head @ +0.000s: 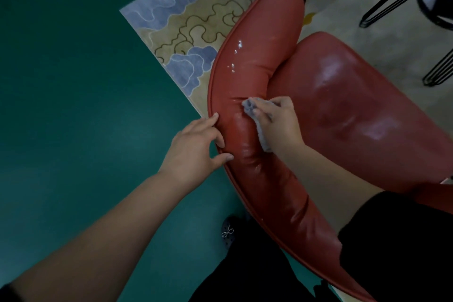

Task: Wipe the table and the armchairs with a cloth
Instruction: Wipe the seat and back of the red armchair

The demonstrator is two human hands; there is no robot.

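Red leather armchair, glossy w/ wet streaks, fills frame centre-right. Right hand: grip curled round grey cloth, pressed on padded backrest. Left hand: fingers spread loose, touching backrest's outer edge, holding nothing.

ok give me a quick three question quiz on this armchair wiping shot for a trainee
1. True or false: the left hand holds the cloth.
2. Which part of the red armchair is the cloth on? A) the seat B) the padded backrest C) a leg
3. Fill in: the armchair stands partly on a patterned ____.

Key
1. False: the right hand holds it; the left hand rests on the backrest's outer edge.
2. B
3. rug
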